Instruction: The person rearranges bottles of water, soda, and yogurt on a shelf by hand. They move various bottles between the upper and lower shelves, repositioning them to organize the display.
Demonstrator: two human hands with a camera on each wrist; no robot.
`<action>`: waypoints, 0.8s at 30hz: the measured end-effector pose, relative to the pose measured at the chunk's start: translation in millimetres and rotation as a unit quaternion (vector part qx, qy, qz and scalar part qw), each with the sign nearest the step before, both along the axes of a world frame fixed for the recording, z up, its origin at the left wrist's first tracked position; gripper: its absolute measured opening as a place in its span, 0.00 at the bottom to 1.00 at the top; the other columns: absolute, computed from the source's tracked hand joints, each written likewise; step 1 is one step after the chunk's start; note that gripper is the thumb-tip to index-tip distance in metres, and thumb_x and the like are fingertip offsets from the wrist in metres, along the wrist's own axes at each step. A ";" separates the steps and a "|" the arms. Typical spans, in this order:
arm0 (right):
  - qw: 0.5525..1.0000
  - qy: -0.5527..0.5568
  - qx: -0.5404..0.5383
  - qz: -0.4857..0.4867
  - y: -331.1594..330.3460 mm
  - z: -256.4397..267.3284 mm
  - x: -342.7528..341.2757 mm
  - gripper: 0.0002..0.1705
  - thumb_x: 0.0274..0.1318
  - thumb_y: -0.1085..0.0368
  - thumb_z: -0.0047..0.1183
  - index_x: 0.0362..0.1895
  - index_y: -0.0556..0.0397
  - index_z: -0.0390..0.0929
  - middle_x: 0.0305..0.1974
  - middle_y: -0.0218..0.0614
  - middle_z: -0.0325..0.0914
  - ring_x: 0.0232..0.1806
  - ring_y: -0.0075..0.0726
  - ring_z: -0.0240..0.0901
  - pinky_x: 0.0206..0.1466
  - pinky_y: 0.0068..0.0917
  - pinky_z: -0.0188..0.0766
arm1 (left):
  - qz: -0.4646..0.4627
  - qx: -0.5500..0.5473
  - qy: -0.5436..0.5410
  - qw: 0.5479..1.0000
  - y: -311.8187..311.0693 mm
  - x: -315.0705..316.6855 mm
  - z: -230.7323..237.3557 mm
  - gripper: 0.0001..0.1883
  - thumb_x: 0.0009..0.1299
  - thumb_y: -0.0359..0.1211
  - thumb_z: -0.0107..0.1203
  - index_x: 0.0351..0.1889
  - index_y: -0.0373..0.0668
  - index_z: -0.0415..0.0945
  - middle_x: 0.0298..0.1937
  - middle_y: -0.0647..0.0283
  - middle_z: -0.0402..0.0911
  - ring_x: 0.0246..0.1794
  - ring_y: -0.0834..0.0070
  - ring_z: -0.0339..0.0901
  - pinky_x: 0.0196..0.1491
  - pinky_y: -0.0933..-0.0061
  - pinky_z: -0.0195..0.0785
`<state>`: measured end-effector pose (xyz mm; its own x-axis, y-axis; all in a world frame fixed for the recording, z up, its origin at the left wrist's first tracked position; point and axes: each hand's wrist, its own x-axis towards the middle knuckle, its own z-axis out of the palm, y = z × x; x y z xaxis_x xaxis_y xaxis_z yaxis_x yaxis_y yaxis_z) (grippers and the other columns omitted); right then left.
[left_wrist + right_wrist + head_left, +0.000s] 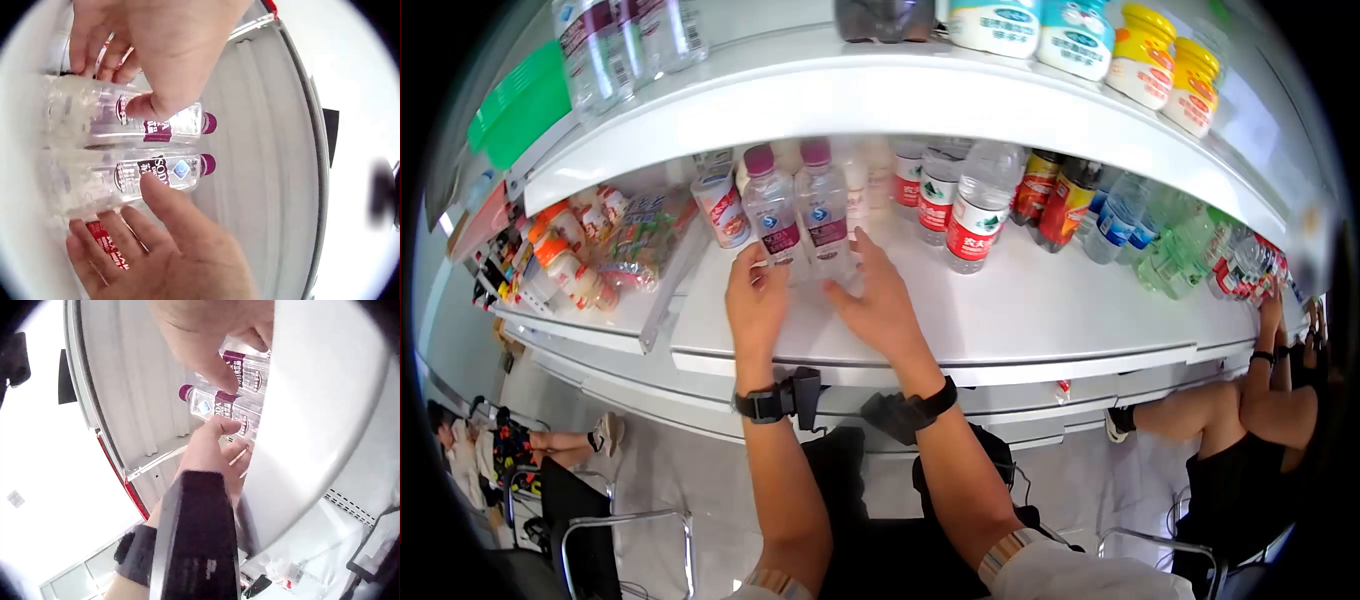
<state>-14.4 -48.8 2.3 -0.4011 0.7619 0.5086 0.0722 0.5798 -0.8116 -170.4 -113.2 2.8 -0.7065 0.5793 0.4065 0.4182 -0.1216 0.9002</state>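
Observation:
Two clear bottles with purple caps stand side by side on the middle shelf. My left hand [757, 305] holds the left bottle [778, 235], with its thumb over the front and its fingers along the outer side. My right hand [880, 305] is at the right bottle [825, 215], its fingers spread along the outer side and its thumb in front, low down. In the left wrist view the left hand [175, 50] is above and the right hand [187, 256] below the pair. The right wrist view shows the left thumb on a label; the far fingertips are partly hidden.
Red-labelled bottles [977, 225] stand to the right, with dark, blue-labelled and green bottles beyond. At the left are a can [723, 208] and bagged snacks [643, 240]. The upper shelf edge [880, 95] overhangs the bottles. Other people sit at both sides.

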 end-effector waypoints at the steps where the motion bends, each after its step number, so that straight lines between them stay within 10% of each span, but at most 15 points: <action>1: 1.000 -0.005 0.010 -0.006 -0.7 0.9 2.6 0.47 0.50 0.57 0.62 0.69 0.67 0.56 0.58 0.56 0.70 0.59 0.60 0.67 0.63 0.44 0.64 | -0.007 -0.037 0.008 0.999 -5.3 0.0 4.6 0.26 0.63 0.35 0.62 0.60 0.38 0.73 0.52 0.59 0.79 0.47 0.70 0.76 0.51 0.70 0.70; 17: 0.992 -0.012 0.045 -0.115 -13.1 20.7 65.7 0.37 0.46 0.54 0.69 0.57 0.60 0.68 0.44 0.49 0.71 0.43 0.52 0.73 0.45 0.38 0.72 | -0.210 -0.039 0.028 0.976 -12.7 39.2 13.5 0.18 0.62 0.24 0.65 0.51 0.35 0.77 0.45 0.62 0.82 0.42 0.75 0.78 0.48 0.74 0.71; 24: 0.980 -0.028 0.074 -0.185 3.3 25.0 127.0 0.38 0.41 0.55 0.72 0.51 0.63 0.67 0.44 0.55 0.72 0.45 0.63 0.72 0.46 0.46 0.72 | -0.274 -0.042 0.065 0.959 0.8 96.1 9.6 0.15 0.62 0.22 0.63 0.48 0.37 0.78 0.42 0.66 0.81 0.48 0.76 0.78 0.53 0.76 0.68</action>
<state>112.6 -45.5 27.3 -0.1421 0.7802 0.6091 0.3416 0.6162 -0.7096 -74.3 -112.4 12.4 -0.2341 0.8837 0.4054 0.4216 -0.2835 0.8614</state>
